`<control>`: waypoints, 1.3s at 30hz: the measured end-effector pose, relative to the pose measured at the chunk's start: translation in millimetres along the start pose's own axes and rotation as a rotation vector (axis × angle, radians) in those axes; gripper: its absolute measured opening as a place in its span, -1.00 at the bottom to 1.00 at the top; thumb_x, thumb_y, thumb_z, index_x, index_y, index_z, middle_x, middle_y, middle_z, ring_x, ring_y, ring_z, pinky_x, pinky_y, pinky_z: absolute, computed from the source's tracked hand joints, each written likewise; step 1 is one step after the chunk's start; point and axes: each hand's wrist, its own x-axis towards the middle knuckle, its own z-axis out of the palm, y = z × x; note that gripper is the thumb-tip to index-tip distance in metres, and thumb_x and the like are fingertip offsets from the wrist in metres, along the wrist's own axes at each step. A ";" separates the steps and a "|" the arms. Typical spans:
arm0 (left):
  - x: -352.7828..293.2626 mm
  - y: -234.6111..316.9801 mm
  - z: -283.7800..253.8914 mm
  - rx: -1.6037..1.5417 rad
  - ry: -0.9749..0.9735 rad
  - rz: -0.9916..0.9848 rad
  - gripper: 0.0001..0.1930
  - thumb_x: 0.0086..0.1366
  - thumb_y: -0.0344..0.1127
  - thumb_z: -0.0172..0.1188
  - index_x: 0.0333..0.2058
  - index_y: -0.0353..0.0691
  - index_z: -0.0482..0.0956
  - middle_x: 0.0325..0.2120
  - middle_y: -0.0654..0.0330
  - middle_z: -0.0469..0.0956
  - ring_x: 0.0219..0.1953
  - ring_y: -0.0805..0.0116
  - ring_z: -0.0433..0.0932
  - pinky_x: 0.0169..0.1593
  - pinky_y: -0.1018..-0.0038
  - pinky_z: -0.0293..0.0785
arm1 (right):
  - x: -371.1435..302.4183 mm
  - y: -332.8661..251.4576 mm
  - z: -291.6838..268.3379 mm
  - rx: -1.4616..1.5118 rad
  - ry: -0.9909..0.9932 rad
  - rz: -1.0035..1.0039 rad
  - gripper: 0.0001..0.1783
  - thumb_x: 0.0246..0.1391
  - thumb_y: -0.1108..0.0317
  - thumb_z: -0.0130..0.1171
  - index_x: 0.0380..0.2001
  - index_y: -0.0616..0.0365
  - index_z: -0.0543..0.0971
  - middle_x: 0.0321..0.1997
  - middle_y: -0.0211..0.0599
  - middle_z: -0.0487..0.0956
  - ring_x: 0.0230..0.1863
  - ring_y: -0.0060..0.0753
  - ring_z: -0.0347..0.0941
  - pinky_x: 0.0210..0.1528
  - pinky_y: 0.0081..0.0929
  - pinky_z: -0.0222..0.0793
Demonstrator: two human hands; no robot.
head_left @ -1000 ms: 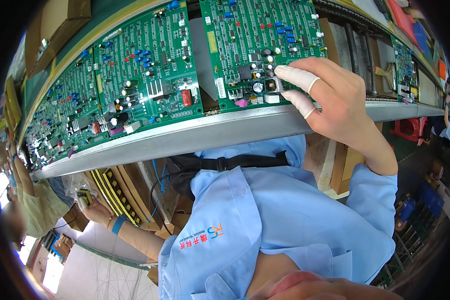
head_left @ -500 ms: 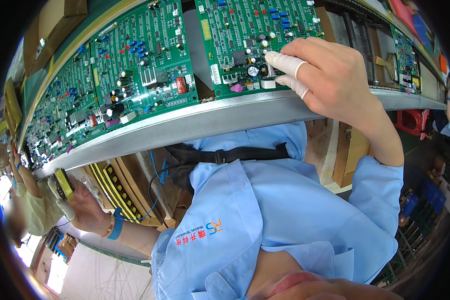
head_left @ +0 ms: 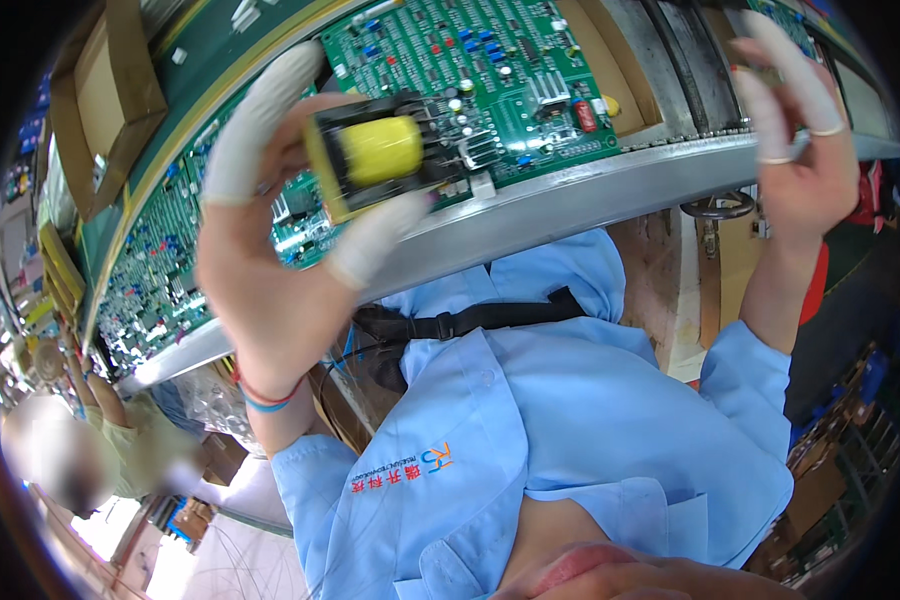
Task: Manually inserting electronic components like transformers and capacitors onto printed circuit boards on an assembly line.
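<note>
My left hand [head_left: 255, 270], with white finger cots, grips a transformer [head_left: 375, 155] with a yellow winding and black frame. It is held over the near left part of a green circuit board [head_left: 425, 50], hiding part of it. Whether it touches the board I cannot tell. Blue, red, black and white components fill the board, including a red block-shaped part [head_left: 584, 116] and a finned metal heat sink [head_left: 548, 92]. My right hand [head_left: 808, 165], also in finger cots, is raised past the rail at the right. Its fingers look apart, somewhat blurred, and I see nothing held.
A metal rail [head_left: 610, 175] runs along the boards' near side. More boards [head_left: 165, 270] line up leftward. A cardboard box [head_left: 110, 110] stands on the green surface at the far left. At the left, another person's light sleeve [head_left: 145, 440] shows. Metal bars [head_left: 670, 60] lie right of the board.
My left hand has lifted the transformer from below the rail to over a board. My right hand has left the board's components and moved right. The boards appear further right in view.
</note>
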 end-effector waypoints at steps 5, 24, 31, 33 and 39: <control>29.1 20.0 45.9 0.679 -0.158 0.298 -0.12 -0.13 -0.39 0.48 0.22 -0.18 0.27 -0.17 0.21 0.58 -0.08 0.28 0.49 0.11 0.37 0.32 | -93.6 80.5 -65.4 -0.227 0.353 0.581 -0.65 0.13 0.45 0.14 0.01 0.01 0.57 -0.17 -0.44 0.62 -0.30 -0.70 0.44 -0.21 -0.72 0.34; 48.5 7.7 62.0 0.915 -0.425 0.177 -0.13 -0.09 -0.15 0.47 0.23 -0.04 0.28 -0.26 0.24 0.57 -0.09 0.21 0.42 0.17 0.28 0.14 | -333.4 230.2 -56.9 -0.588 -0.500 1.055 -0.30 0.07 0.03 0.15 0.17 0.28 0.33 0.09 0.21 0.42 0.14 0.19 0.32 0.15 -0.17 0.24; 63.8 6.7 65.0 0.880 -0.504 0.320 -0.41 -0.10 -0.16 0.44 -0.10 -0.31 0.47 -0.59 0.09 0.50 -0.39 0.08 0.51 0.03 0.19 0.19 | -346.6 240.9 -35.4 -0.522 -0.379 1.040 -0.64 0.04 0.28 0.03 -0.16 0.33 0.41 -0.13 0.17 0.53 -0.02 0.25 0.41 -0.03 -0.15 0.32; 59.9 8.6 64.1 0.912 -0.523 0.235 -0.31 -0.10 -0.12 0.45 0.03 -0.20 0.42 -0.46 0.12 0.52 -0.27 0.09 0.45 0.10 0.22 0.18 | -335.0 224.4 -33.5 -0.514 -0.366 1.046 -0.63 0.05 0.29 0.02 -0.11 0.31 0.41 -0.09 0.17 0.53 0.00 0.23 0.40 -0.01 -0.17 0.33; 62.2 19.9 71.9 0.863 -0.397 0.272 -0.46 -0.05 -0.21 0.39 -0.08 -0.33 0.51 -0.58 0.07 0.52 -0.40 0.05 0.51 0.03 0.23 0.19 | -335.8 199.9 -28.6 -0.612 -0.448 1.320 -0.45 0.13 -0.05 0.01 0.12 -0.03 0.42 -0.04 0.08 0.53 0.03 0.13 0.43 0.05 -0.15 0.32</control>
